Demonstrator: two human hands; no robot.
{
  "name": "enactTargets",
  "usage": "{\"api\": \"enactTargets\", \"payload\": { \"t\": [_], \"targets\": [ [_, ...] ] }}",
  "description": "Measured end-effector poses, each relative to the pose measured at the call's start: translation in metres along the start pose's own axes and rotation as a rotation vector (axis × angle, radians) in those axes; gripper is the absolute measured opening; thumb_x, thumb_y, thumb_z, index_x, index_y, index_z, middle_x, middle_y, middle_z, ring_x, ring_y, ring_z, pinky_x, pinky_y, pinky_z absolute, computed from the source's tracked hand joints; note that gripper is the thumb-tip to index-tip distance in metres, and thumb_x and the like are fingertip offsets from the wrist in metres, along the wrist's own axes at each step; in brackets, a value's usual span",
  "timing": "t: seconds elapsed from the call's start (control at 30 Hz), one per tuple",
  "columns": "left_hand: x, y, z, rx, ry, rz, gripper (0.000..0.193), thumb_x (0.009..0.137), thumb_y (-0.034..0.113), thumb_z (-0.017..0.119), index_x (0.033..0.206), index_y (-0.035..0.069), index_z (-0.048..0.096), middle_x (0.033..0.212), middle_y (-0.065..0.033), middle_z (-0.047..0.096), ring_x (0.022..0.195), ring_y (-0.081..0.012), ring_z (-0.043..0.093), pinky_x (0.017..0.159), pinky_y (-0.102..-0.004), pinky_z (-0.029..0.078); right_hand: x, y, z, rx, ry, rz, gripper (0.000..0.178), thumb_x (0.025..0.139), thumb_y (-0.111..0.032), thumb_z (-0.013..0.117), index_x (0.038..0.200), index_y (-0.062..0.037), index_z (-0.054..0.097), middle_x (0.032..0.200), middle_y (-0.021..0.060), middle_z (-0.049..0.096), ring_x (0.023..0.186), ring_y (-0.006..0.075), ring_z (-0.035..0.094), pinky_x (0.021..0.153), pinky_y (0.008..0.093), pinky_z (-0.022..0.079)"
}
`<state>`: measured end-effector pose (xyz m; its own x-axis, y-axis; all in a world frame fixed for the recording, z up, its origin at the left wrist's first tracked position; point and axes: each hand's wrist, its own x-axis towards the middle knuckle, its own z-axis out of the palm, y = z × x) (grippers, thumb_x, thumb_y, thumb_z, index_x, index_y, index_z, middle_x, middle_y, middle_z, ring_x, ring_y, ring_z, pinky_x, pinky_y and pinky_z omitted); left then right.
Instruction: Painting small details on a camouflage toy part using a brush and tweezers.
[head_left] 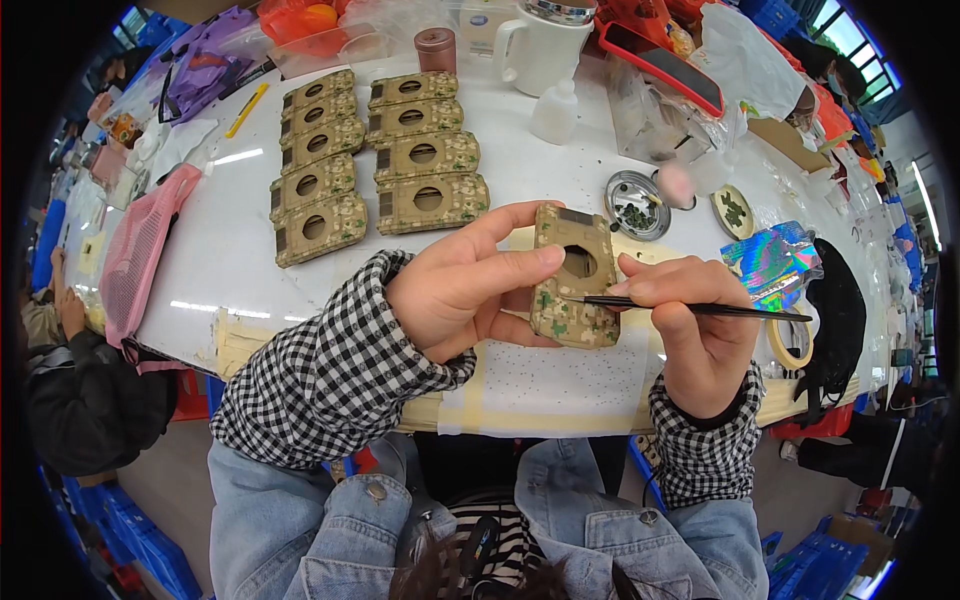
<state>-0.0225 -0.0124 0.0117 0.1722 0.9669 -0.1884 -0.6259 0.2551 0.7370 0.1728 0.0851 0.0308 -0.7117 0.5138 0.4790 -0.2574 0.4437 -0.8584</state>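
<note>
Above the near edge of the table, my left hand (465,285) grips a camouflage toy tank hull (560,318) between thumb and fingers. The hull has a round hole in its upper face and a dark patch at its far end. Slim black tweezers (715,309) lie pinched in my right hand (697,312), their tips at the hull's face just below the hole. Whether a tiny piece sits in the tips is too small to tell. Two columns of similar hulls (428,200) stand at the far left. Small green pieces fill a round metal dish (660,222) beyond my right hand.
A second small dish (733,213), a tape roll (787,345) and shiny holographic film (770,262) lie to the right. At the back stand a white mug (545,50), a small bottle (555,112) and a red-cased phone (662,68). A pink mesh bag (150,250) lies left, near another person.
</note>
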Motion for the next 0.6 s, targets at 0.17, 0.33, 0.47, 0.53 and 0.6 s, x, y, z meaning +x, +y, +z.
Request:
{"api": "enactTargets", "payload": {
  "t": [0.17, 0.33, 0.47, 0.53, 0.6],
  "targets": [
    [0.0003, 0.0, 0.0002, -0.004, -0.008, 0.003, 0.051, 0.096, 0.02, 0.047, 0.14, 0.007, 0.025, 0.125, -0.0122, 0.05, 0.107, -0.0202, 0.059, 0.086, -0.0361, 0.055, 0.0007, -0.0026, 0.0004, -0.02, -0.007, -0.024, 0.011, 0.085, -0.006, 0.063, 0.093, 0.0018, 0.065, 0.09, 0.0106, 0.068, 0.089, 0.0203, 0.063, 0.097, 0.0423, 0.045],
    [0.0002, 0.0005, 0.0013, -0.001, -0.003, 0.005, 0.051, 0.096, 0.02, 0.046, 0.14, 0.007, 0.025, 0.125, -0.0122, 0.05, 0.107, -0.0198, 0.059, 0.086, -0.0354, 0.055, 0.0007, -0.0015, -0.0009, -0.037, -0.026, -0.039, 0.011, 0.086, -0.006, 0.063, 0.093, 0.0015, 0.064, 0.091, 0.0103, 0.068, 0.089, 0.0205, 0.063, 0.097, 0.0425, 0.045],
    [0.0, 0.0008, 0.0019, 0.004, -0.001, 0.003, 0.051, 0.096, 0.021, 0.047, 0.14, 0.006, 0.025, 0.125, -0.0124, 0.05, 0.107, -0.0199, 0.059, 0.086, -0.0356, 0.054, 0.0003, -0.0007, -0.0009, -0.035, -0.024, -0.046, 0.012, 0.086, -0.007, 0.063, 0.094, 0.0014, 0.064, 0.091, 0.0103, 0.068, 0.089, 0.0205, 0.063, 0.097, 0.0426, 0.045],
    [-0.0002, 0.0007, 0.0012, 0.008, -0.003, 0.003, 0.052, 0.096, 0.021, 0.047, 0.14, 0.006, 0.025, 0.125, -0.0126, 0.05, 0.107, -0.0201, 0.059, 0.086, -0.036, 0.054, 0.0002, -0.0006, -0.001, -0.039, -0.026, -0.048, 0.012, 0.086, -0.007, 0.063, 0.094, 0.0014, 0.064, 0.091, 0.0103, 0.068, 0.089, 0.0205, 0.063, 0.096, 0.0428, 0.045],
    [0.0004, -0.0001, -0.0004, 0.016, -0.009, 0.004, 0.052, 0.096, 0.021, 0.047, 0.14, 0.006, 0.025, 0.125, -0.0127, 0.05, 0.108, -0.0204, 0.058, 0.087, -0.0364, 0.054, 0.0002, -0.0005, -0.0013, -0.037, -0.026, -0.048, 0.012, 0.086, -0.007, 0.063, 0.094, 0.0014, 0.064, 0.091, 0.0104, 0.068, 0.089, 0.0206, 0.063, 0.096, 0.0429, 0.045]
  ]
}}
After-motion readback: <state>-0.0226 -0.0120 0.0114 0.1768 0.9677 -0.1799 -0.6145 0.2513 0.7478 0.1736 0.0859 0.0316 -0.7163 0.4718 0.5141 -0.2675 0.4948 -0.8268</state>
